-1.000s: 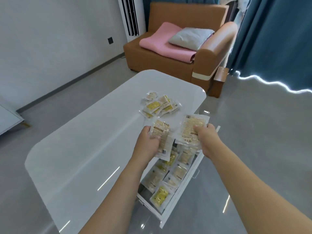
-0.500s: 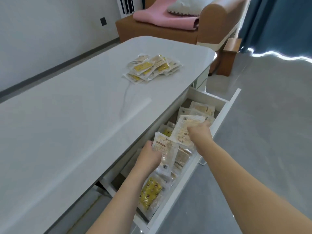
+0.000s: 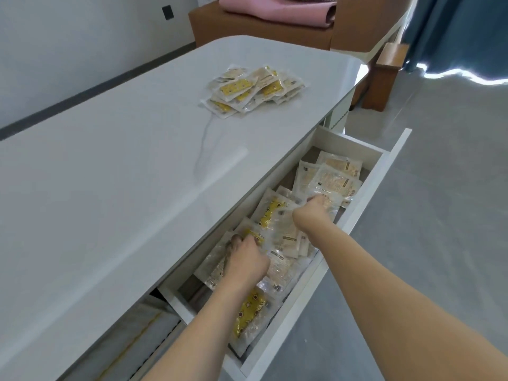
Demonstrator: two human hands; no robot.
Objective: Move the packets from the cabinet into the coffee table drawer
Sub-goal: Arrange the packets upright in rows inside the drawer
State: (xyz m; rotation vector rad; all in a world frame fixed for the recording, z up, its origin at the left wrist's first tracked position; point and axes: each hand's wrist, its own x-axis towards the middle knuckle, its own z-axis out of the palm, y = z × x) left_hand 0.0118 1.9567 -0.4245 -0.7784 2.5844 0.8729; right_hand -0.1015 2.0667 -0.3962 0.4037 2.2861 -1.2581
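Packets (image 3: 286, 237): a loose, overlapping layer lies along the open drawer (image 3: 365, 199) of the coffee table, some with yellow print, some pale. A second heap of packets (image 3: 255, 90) sits on the bench (image 3: 110, 174) top toward its far end, well apart from the drawer. The cabinet named in the task is not in view.

Left hand (image 3: 246, 261): down inside the drawer at its nearer half, fingers curled over a packet (image 3: 251, 235) with yellow print. The grip appears narrow and closed on that packet, though the fingertips are partly hidden under the bench edge.

Right hand (image 3: 310, 213): reaching into the drawer's farther half, fingers bent onto a pale packet (image 3: 331, 185) lying on others. Whether it holds this packet or merely presses it flat cannot be told.

Step in hand, as judged: depositing packets into the drawer, at the point of setting down.

Next move, as judged: both hands need to let go and lift straight up, clear of the bench's overhanging edge, without dragging neighbouring packets out. The heap on the bench top awaits transfer, so the task is unfinished; the drawer should stay open for it.

Surroundings: brown sofa (image 3: 261, 34) with pink blanket (image 3: 275, 12) beyond the bench; blue curtain (image 3: 461, 34) at right.
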